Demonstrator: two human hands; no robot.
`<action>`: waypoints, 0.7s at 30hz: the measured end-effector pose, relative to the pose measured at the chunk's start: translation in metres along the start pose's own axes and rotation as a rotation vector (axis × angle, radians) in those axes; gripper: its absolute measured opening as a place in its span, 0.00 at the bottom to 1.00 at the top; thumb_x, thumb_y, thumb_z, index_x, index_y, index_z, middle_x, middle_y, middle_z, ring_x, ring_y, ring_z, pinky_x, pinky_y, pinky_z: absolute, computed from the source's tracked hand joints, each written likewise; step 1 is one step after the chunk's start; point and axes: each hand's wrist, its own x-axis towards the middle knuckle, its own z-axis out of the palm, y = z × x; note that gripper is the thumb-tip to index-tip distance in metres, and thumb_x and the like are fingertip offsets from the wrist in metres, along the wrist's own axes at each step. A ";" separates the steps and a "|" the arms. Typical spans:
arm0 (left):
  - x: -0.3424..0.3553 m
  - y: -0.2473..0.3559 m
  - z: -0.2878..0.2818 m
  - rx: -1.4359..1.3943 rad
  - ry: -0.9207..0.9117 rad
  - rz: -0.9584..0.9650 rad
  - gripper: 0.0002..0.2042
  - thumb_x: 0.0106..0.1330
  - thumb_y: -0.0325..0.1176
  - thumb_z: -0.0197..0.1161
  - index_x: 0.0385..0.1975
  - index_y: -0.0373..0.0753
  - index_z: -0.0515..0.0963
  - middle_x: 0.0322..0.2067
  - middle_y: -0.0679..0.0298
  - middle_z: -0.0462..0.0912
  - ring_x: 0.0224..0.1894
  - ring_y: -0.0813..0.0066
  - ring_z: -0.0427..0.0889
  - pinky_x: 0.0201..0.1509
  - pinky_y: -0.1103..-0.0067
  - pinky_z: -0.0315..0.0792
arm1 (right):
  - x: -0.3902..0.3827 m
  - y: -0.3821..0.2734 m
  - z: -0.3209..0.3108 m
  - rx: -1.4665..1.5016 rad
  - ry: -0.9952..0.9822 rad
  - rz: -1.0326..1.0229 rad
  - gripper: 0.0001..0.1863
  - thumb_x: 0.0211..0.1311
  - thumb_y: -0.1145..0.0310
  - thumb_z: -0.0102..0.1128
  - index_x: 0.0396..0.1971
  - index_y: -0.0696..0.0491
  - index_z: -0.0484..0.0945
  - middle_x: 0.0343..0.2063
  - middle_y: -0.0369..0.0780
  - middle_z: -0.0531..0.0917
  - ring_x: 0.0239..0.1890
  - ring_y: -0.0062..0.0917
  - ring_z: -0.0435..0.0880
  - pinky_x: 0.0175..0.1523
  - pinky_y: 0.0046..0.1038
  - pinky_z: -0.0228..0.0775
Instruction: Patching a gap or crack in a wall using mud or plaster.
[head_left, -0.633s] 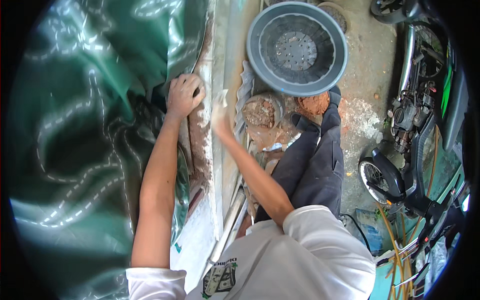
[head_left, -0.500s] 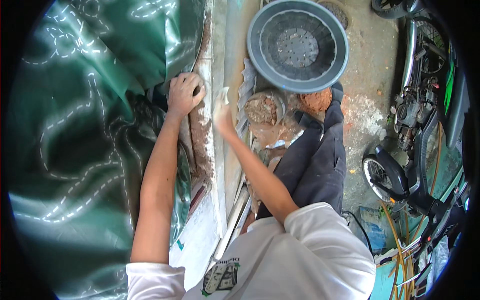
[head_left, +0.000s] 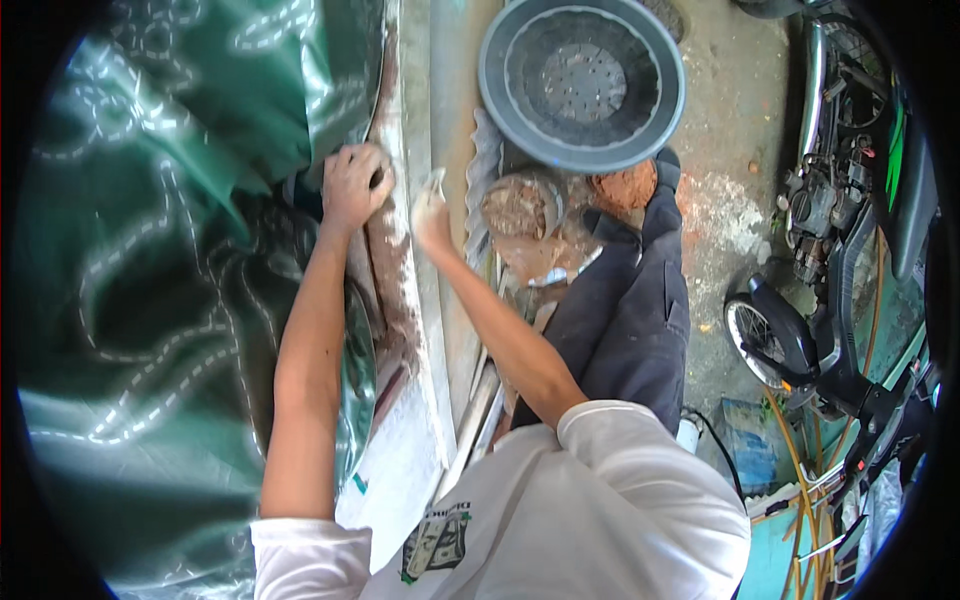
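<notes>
My left hand [head_left: 357,187] lies on the far part of a narrow, dirt-stained ledge [head_left: 392,255], at the edge of a shiny green sheet [head_left: 150,260] with white dashed lines. Its fingers are curled, with a dark gap by the thumb; what they press on or hold is hidden. Just to its right, my right hand [head_left: 431,215] is closed around a small pale flat piece [head_left: 435,181] whose tip sticks out beyond the fingers. That hand is slightly blurred, above the pale strip along the ledge.
A large grey tub [head_left: 583,85] with holes in its base stands at the far right. Nearer are a container of brown lumpy material [head_left: 522,207] and a reddish-brown heap [head_left: 625,187] by my feet. A motorcycle [head_left: 825,230] stands along the right side.
The whole view has shifted a little, so everything sits slightly further left and up. Both hands keep about the same places by the ledge, the right one still holding the pale piece.
</notes>
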 end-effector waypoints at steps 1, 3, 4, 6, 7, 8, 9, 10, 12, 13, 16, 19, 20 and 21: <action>0.000 0.000 0.000 0.025 -0.042 -0.033 0.11 0.52 0.39 0.64 0.34 0.44 0.77 0.40 0.66 0.80 0.46 0.64 0.75 0.48 0.68 0.65 | 0.003 0.000 0.001 0.043 0.043 -0.025 0.22 0.71 0.65 0.40 0.52 0.68 0.71 0.40 0.67 0.76 0.40 0.48 0.83 0.44 0.45 0.72; -0.002 -0.001 0.001 0.014 -0.074 -0.054 0.12 0.53 0.39 0.64 0.35 0.43 0.77 0.40 0.65 0.80 0.45 0.63 0.75 0.48 0.68 0.65 | 0.014 -0.003 0.000 -0.004 0.025 -0.095 0.22 0.70 0.66 0.41 0.54 0.67 0.70 0.40 0.67 0.76 0.41 0.49 0.83 0.45 0.45 0.73; -0.003 -0.001 0.002 0.014 -0.072 -0.068 0.12 0.53 0.39 0.64 0.35 0.43 0.77 0.40 0.65 0.80 0.45 0.63 0.75 0.48 0.68 0.65 | 0.012 -0.004 -0.002 -0.023 0.081 -0.212 0.22 0.70 0.66 0.41 0.54 0.67 0.70 0.39 0.67 0.77 0.41 0.49 0.83 0.45 0.46 0.73; -0.005 -0.003 0.003 -0.008 -0.016 -0.011 0.12 0.52 0.39 0.65 0.35 0.44 0.77 0.39 0.67 0.80 0.45 0.64 0.75 0.47 0.69 0.65 | 0.014 -0.008 -0.006 -0.138 0.033 -0.217 0.22 0.70 0.67 0.41 0.53 0.69 0.70 0.42 0.68 0.75 0.40 0.51 0.82 0.44 0.46 0.72; -0.003 -0.005 0.004 0.001 0.052 0.044 0.13 0.51 0.40 0.65 0.34 0.44 0.77 0.40 0.67 0.80 0.45 0.64 0.75 0.47 0.69 0.65 | 0.025 -0.012 -0.008 -0.217 0.043 -0.291 0.22 0.69 0.68 0.40 0.53 0.70 0.69 0.46 0.68 0.73 0.40 0.51 0.82 0.42 0.46 0.72; -0.005 -0.004 0.005 0.012 -0.031 -0.015 0.13 0.51 0.40 0.66 0.34 0.42 0.77 0.41 0.64 0.80 0.45 0.63 0.75 0.47 0.68 0.65 | 0.035 -0.015 -0.013 -0.281 -0.011 -0.305 0.22 0.69 0.68 0.40 0.52 0.71 0.68 0.47 0.68 0.72 0.40 0.52 0.81 0.41 0.45 0.72; -0.003 -0.006 0.006 0.016 -0.052 -0.031 0.14 0.51 0.40 0.65 0.35 0.42 0.77 0.41 0.63 0.80 0.46 0.63 0.75 0.47 0.68 0.65 | 0.047 -0.018 -0.015 -0.306 0.069 -0.407 0.22 0.69 0.68 0.40 0.52 0.72 0.68 0.49 0.69 0.71 0.40 0.52 0.81 0.40 0.45 0.72; -0.007 -0.004 0.005 0.011 -0.100 -0.079 0.14 0.51 0.41 0.65 0.35 0.42 0.77 0.41 0.62 0.80 0.46 0.63 0.75 0.47 0.68 0.65 | 0.049 -0.019 -0.019 -0.168 -0.060 -0.214 0.22 0.69 0.68 0.39 0.53 0.71 0.68 0.51 0.68 0.71 0.48 0.52 0.76 0.49 0.43 0.69; -0.008 -0.003 0.004 -0.041 -0.042 -0.094 0.09 0.52 0.38 0.64 0.31 0.45 0.78 0.39 0.67 0.81 0.46 0.65 0.76 0.49 0.68 0.64 | 0.048 -0.019 -0.018 -0.029 -0.256 0.131 0.22 0.69 0.68 0.39 0.54 0.71 0.67 0.53 0.67 0.69 0.51 0.53 0.73 0.53 0.43 0.65; -0.013 0.001 0.003 -0.043 -0.063 -0.079 0.09 0.52 0.38 0.64 0.31 0.45 0.78 0.39 0.67 0.81 0.46 0.65 0.76 0.49 0.68 0.64 | 0.046 -0.019 -0.016 -0.048 -0.292 0.082 0.23 0.69 0.68 0.39 0.55 0.71 0.67 0.54 0.67 0.68 0.53 0.53 0.72 0.55 0.42 0.64; -0.010 -0.004 0.006 0.014 -0.077 -0.096 0.11 0.52 0.40 0.65 0.33 0.44 0.78 0.40 0.67 0.81 0.47 0.66 0.76 0.48 0.69 0.65 | 0.049 -0.020 -0.013 -0.066 0.120 -0.343 0.23 0.69 0.68 0.39 0.57 0.70 0.65 0.57 0.66 0.66 0.58 0.53 0.67 0.61 0.41 0.59; -0.012 -0.006 0.007 -0.008 -0.087 -0.085 0.12 0.52 0.40 0.64 0.34 0.44 0.78 0.40 0.66 0.81 0.46 0.63 0.76 0.48 0.68 0.65 | 0.050 -0.025 -0.012 -0.008 -0.287 0.047 0.24 0.70 0.67 0.39 0.59 0.69 0.64 0.59 0.65 0.64 0.63 0.53 0.62 0.67 0.40 0.54; -0.010 -0.009 0.009 -0.054 -0.047 -0.071 0.12 0.52 0.39 0.64 0.34 0.44 0.78 0.41 0.65 0.81 0.46 0.62 0.75 0.48 0.67 0.65 | 0.053 -0.028 -0.010 0.042 -0.350 0.118 0.24 0.70 0.67 0.39 0.59 0.69 0.63 0.60 0.65 0.63 0.65 0.53 0.60 0.69 0.40 0.52; -0.009 -0.010 0.010 -0.008 0.033 0.017 0.12 0.51 0.39 0.65 0.35 0.43 0.78 0.41 0.64 0.80 0.46 0.61 0.75 0.48 0.67 0.66 | 0.056 -0.030 -0.009 0.072 -0.264 0.152 0.25 0.70 0.67 0.39 0.60 0.68 0.63 0.61 0.65 0.62 0.67 0.54 0.59 0.71 0.40 0.51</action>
